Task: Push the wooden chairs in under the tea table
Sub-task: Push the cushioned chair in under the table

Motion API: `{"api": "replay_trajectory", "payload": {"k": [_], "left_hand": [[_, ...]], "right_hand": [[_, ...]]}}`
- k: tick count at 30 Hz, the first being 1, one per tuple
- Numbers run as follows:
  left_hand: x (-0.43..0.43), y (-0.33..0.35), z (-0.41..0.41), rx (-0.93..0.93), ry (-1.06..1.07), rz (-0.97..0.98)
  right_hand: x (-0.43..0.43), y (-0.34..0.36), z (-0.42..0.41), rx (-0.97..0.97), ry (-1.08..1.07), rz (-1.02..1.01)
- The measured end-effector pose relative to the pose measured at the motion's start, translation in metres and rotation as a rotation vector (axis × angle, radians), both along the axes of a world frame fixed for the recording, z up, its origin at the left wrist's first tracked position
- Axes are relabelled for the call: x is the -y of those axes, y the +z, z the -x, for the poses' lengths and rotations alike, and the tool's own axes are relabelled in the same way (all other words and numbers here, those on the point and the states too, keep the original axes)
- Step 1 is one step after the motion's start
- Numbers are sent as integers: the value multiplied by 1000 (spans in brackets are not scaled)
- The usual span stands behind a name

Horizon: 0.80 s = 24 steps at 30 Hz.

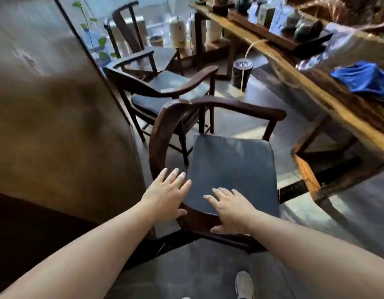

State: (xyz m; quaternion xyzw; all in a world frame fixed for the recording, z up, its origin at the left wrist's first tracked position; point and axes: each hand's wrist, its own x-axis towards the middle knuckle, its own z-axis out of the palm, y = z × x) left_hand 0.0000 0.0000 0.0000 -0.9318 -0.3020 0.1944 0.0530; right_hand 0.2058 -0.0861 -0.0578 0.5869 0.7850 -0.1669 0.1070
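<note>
A dark wooden armchair [178, 117] with a blue-grey seat cushion [232, 169] stands right in front of me, out on the floor left of the long wooden tea table [329, 104]. My left hand [167, 195] hovers with spread fingers over the chair's curved rail at the cushion's near left corner. My right hand [232, 210] lies flat, fingers apart, on the cushion's near edge and the rail. Neither hand holds anything. Behind it stand a second armchair [186, 87] and a third, high-backed chair [130, 33], both out from the table.
A brown wall panel [57, 126] runs close on the left. A dark cylindrical bin [242, 72] with a hose stands on the floor by the table. Tea ware on a tray [273, 33] and a blue cloth [365, 78] lie on the tabletop. My shoe [243, 283] shows below.
</note>
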Motion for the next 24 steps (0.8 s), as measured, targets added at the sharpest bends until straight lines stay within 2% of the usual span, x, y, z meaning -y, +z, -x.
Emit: {"api": "replay_trajectory", "payload": {"k": [3,6,10,13,16,24], "left_hand": [[7,-27,-8,-77,-3,59],[11,-52,-12,-78,-31,90],[8,-73,-17,-172,-35,55],[8,-81,-20,-259,23,25],[6,-90,-15,-265,67,56],[32,-95,-39,-228,-12,90]], "right_hand": [[11,-26,-11,13,-9,59],[21,-52,-22,5,-5,83],[34,-72,-28,-16,-98,181],[39,-80,-35,-34,-178,162],[33,-83,-44,-66,-130,164],[46,-84,-91,-45,-16,209]]}}
